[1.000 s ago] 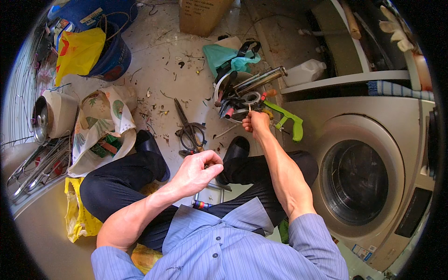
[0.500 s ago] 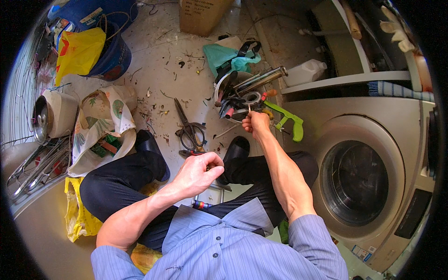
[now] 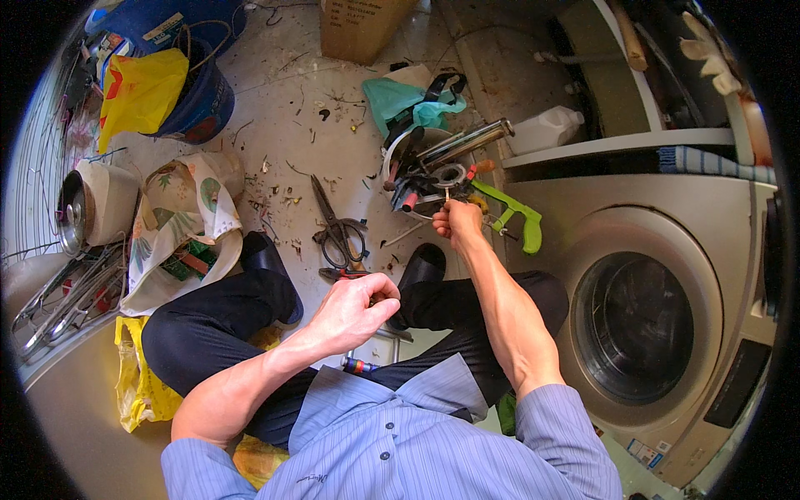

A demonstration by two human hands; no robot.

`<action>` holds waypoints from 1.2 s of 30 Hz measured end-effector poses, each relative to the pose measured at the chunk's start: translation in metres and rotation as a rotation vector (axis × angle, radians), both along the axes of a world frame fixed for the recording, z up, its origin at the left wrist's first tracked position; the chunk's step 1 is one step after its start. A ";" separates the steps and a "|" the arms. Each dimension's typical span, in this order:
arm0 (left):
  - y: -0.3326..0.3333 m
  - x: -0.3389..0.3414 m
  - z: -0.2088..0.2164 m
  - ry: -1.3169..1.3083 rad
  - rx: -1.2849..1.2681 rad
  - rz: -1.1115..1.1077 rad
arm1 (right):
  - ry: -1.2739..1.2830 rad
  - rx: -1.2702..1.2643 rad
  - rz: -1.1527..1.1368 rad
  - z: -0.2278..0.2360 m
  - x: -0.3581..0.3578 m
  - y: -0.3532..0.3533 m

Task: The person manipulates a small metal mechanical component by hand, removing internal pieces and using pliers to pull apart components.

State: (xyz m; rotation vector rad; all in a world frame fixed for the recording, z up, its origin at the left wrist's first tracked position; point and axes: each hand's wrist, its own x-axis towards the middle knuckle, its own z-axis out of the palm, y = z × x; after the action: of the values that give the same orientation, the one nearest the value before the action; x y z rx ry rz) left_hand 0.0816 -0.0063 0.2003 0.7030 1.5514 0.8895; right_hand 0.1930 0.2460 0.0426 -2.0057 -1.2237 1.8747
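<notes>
Light was brightest well left of the washer (image 3: 637,317); the recess (image 3: 537,83) beyond it was dim. Straight edges bowed; corners were black.

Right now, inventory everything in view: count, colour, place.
scissors: one, dark, floor centre
red-handled tool: one, red, below scissors
tool pile: several, mixed, front right
green tool: one, green, right of pile
teal bag: one, teal, beyond pile
jug: one, white, upper right
washing machine: one, silvery, right
cardboard box: one, brown, top
blue containers: at least two, blue, upper left
yellow bags: at least two, yellow, left
patterned bag: one, mostly white, left
white vessel: one, white, far left
scraps: many, mixed, floor
shoes: two, black, floor
left grip: one, bare, curled above lap
right grip: one, bare, closed on thin pale piece, at pile
</notes>
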 end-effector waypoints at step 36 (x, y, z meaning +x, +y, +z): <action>-0.047 -0.038 0.004 -0.468 0.112 0.483 | 0.695 1.320 1.151 0.127 -0.038 -0.115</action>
State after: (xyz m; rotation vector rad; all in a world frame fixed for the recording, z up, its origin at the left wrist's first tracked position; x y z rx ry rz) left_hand 0.0437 -0.0534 0.2045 0.1640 1.2648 1.3962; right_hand 0.1548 0.1305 0.1694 0.0915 -2.4752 1.0118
